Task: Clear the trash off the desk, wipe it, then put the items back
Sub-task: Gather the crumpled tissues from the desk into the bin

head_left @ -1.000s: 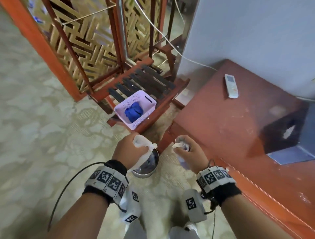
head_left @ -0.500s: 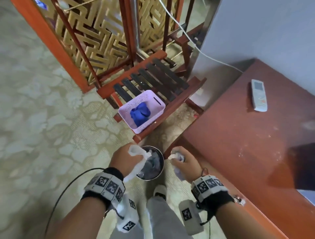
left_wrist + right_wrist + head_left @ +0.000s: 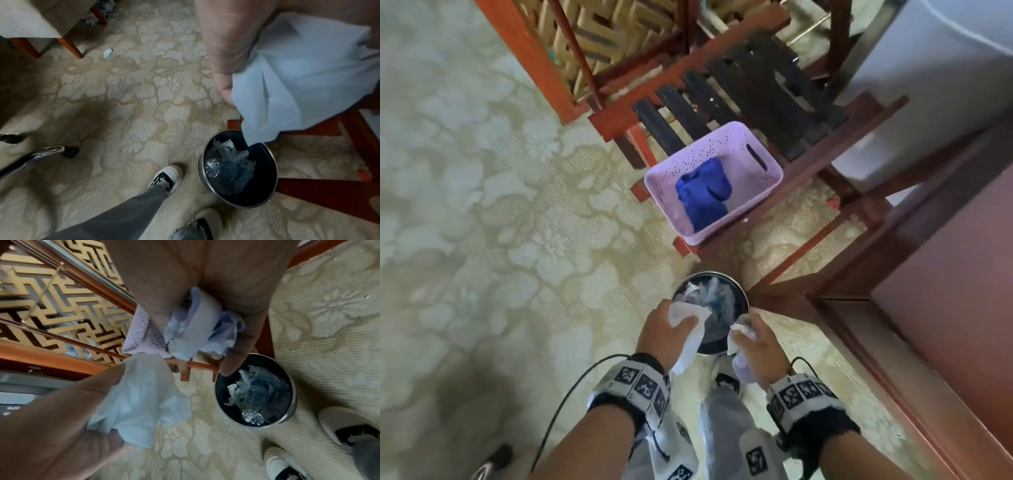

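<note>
A round metal trash bin (image 3: 745, 301) (image 3: 273, 183) (image 3: 291, 404) stands on the carpet beside the desk corner (image 3: 945, 308), holding crumpled paper and a clear plastic bottle (image 3: 254, 400). My left hand (image 3: 671, 329) grips a white tissue (image 3: 688, 339) (image 3: 298, 84) (image 3: 144, 402) that hangs over the bin's left rim. My right hand (image 3: 756, 339) (image 3: 216, 313) holds a wad of crumpled tissue and wrapper (image 3: 739, 346) (image 3: 197, 332) above the bin's near right rim.
A lilac basket (image 3: 767, 164) with a blue cloth (image 3: 705, 195) sits on a slatted wooden rack (image 3: 739, 89) just beyond the bin. A lattice screen (image 3: 602, 37) stands behind. My shoes (image 3: 168, 177) are close to the bin. A paper scrap (image 3: 107, 52) lies on the carpet.
Both hands have lowered and come closer to the bin, each still holding its tissue. My view has tilted down, so the desk top and the remote have left the picture.
</note>
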`<state>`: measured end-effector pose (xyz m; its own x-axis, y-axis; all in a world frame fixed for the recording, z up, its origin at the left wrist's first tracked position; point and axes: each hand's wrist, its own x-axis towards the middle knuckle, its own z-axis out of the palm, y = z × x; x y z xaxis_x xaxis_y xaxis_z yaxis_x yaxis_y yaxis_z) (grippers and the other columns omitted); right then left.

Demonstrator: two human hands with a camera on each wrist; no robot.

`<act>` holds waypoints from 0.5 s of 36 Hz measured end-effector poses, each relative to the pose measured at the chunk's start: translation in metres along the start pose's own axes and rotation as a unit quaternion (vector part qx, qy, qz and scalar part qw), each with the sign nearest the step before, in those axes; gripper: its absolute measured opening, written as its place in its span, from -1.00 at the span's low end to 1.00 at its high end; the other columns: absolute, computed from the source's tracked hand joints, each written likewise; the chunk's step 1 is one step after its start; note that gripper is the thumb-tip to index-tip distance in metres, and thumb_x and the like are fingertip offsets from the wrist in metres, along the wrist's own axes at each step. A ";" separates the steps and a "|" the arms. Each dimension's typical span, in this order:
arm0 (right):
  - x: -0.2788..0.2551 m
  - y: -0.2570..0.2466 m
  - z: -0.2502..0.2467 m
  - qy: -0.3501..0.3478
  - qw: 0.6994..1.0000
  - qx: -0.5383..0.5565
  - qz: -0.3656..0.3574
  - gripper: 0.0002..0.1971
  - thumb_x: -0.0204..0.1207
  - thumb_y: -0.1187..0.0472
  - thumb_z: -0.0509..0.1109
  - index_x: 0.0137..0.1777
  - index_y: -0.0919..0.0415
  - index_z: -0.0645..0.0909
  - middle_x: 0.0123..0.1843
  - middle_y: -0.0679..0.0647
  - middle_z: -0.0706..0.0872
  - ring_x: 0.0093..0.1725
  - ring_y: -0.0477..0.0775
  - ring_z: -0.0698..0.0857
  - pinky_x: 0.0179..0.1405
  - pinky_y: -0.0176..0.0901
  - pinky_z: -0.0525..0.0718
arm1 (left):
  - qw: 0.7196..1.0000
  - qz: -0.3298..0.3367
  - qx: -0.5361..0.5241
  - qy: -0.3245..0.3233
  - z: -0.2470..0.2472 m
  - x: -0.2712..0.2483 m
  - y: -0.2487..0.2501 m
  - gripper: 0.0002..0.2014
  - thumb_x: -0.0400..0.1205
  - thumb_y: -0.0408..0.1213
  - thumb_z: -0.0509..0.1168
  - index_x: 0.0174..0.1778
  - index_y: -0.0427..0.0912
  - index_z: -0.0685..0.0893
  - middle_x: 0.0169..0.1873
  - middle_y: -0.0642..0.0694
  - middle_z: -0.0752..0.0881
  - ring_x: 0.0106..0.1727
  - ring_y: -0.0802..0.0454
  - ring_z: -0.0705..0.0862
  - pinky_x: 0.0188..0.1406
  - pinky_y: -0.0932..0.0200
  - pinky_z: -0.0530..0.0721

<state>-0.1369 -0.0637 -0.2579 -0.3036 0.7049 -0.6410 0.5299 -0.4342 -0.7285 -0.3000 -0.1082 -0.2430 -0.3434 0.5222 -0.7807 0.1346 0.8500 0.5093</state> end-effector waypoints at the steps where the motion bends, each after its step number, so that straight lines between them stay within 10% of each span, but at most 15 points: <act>1: 0.009 0.009 0.003 0.005 1.000 -0.007 -0.003 -0.87 0.26 0.07 0.26 -0.26 0.09 0.44 -0.31 0.07 0.51 -0.26 0.03 0.51 -0.19 -0.17 0.46 | 1.000 -0.001 -0.002 -0.001 0.004 0.009 -0.008 -0.52 0.61 -0.04 0.32 0.38 -0.19 0.44 0.30 -0.17 0.56 0.30 -0.14 0.55 0.32 -0.15 0.56; 10: 0.072 0.070 0.024 0.038 0.996 -0.016 0.084 -0.80 0.26 -0.01 0.32 -0.16 -0.02 0.43 -0.24 0.05 0.54 -0.07 0.13 0.58 0.05 0.13 0.54 | 0.998 -0.038 -0.003 -0.041 0.030 0.076 -0.050 -0.60 0.58 -0.22 0.31 0.30 -0.22 0.40 0.25 -0.21 0.41 0.15 -0.20 0.52 0.12 -0.07 0.57; 18: 0.110 0.107 0.038 0.083 0.989 -0.040 0.116 -0.77 0.56 0.17 0.32 0.18 0.15 0.48 -0.02 0.13 0.61 0.00 0.15 0.61 -0.16 -0.11 0.44 | 0.991 -0.062 0.033 -0.112 0.054 0.113 -0.071 -0.31 0.62 -0.14 0.29 0.61 -0.11 0.11 0.38 -0.16 0.24 0.28 -0.21 0.45 0.10 0.05 0.44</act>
<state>-0.1439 -0.0545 -0.4156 -0.0357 0.6764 -0.7357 0.6326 -0.5546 -0.5406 -0.2984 -0.1052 -0.3870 -0.1476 0.4089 -0.9006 0.1668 0.9078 0.3848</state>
